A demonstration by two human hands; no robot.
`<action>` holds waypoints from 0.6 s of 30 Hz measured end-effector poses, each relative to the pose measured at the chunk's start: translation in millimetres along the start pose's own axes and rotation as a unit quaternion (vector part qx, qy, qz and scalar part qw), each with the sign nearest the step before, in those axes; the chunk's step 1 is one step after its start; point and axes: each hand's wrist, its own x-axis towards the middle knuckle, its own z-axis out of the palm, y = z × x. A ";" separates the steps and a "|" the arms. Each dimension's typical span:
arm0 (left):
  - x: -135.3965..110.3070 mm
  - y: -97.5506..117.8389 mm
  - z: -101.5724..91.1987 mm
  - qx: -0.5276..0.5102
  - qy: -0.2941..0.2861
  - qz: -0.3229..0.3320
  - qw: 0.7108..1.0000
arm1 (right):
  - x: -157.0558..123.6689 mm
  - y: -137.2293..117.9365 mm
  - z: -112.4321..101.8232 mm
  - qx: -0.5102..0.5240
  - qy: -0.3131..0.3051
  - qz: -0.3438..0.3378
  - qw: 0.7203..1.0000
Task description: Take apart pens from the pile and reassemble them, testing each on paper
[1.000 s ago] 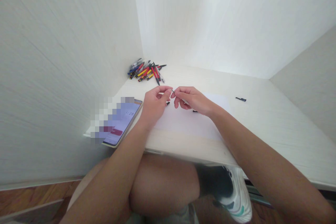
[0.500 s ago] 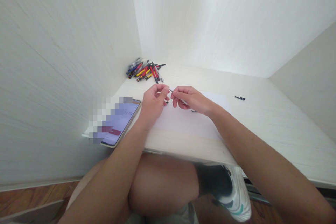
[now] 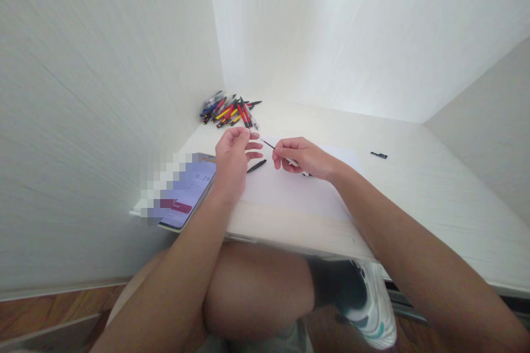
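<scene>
Slim rod [image 3: 269, 144] pinched by right hand [image 3: 301, 154]; left hand [image 3: 234, 157], grip unclear; black piece [image 3: 256, 166] on paper [image 3: 296, 194] nearby; pen heap [image 3: 228, 112] beyond.

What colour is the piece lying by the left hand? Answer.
The piece is black; best in head view.

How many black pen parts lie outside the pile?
2: a slim piece on the paper by the left hand, a clipped piece at right. A dark bit by the right hand, partly hidden, may be another.

Left grip [image 3: 233, 154] apart from pinched right grip [image 3: 298, 153]
</scene>
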 end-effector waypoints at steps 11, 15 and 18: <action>-0.4 -3.7 0.3 -0.020 0.016 -0.008 1.000 | 1.6 3.9 -3.3 0.057 0.034 0.000 0.998; -4.9 -4.0 2.8 0.000 -0.002 -0.016 1.000 | -0.8 -1.7 -2.4 0.105 0.069 -0.013 0.992; -8.2 -1.6 4.0 0.012 -0.022 -0.033 0.999 | -2.7 -8.7 1.3 0.164 0.070 -0.014 0.984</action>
